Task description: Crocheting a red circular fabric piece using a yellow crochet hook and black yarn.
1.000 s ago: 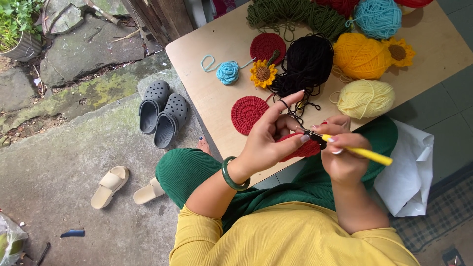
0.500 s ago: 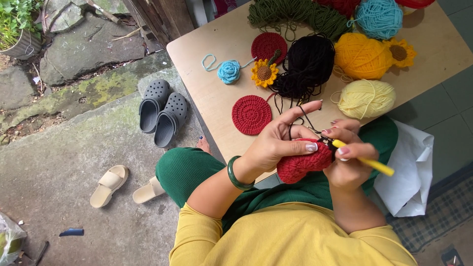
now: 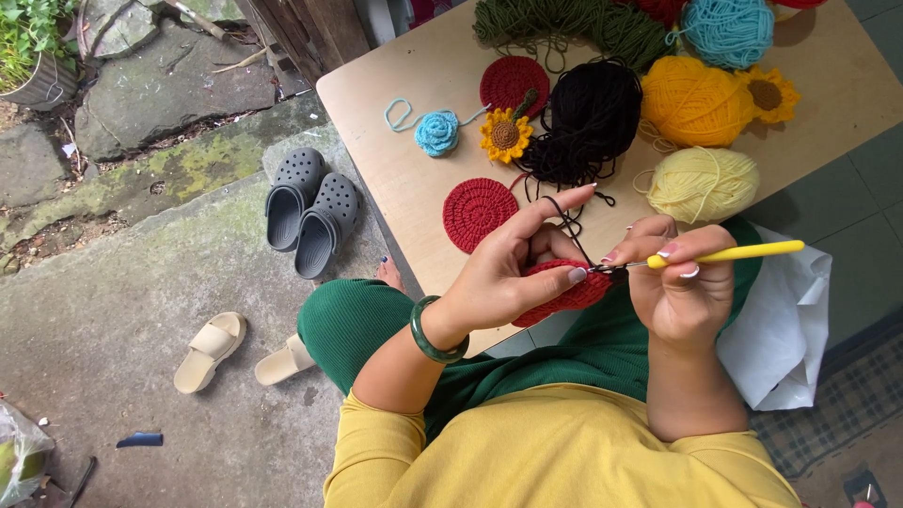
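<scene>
The right hand [image 3: 685, 287] is closed in a pinch on a yellow-handled crochet hook [image 3: 724, 254], thumb and forefinger clamped near the metal end, so that the tip can be steered with small wrist turns. The handle is pointed outward to the right, clear of the work. The left hand [image 3: 513, 273] is closed on a red crocheted piece [image 3: 564, 292]: thumb and middle finger are pressed against its edge, which keeps the working edge presented to the hook. The forefinger is raised and extended, and a black strand [image 3: 564, 218] is carried over it; tension on the feed is judged to be the reason for this posture. A green bangle [image 3: 431, 334] is worn on the left wrist.

The red piece is held in the air between both hands, just above the near edge of the wooden table [image 3: 395, 169] and over the lap. It appears as a flat, ribbed round, partly hidden by the fingers; black yarn is being applied at its rim.

The strand is fed from a loose heap of black yarn [image 3: 588, 118] lying on the table directly ahead. A finished red disc [image 3: 480, 214] lies just beside that heap, and a pale yellow ball [image 3: 704, 183] rests near the right hand. A crocheted sunflower [image 3: 505, 134] and a blue rosette [image 3: 436, 133] are laid farther back. Grey clogs [image 3: 310, 212] stand on the ground to the left.
</scene>
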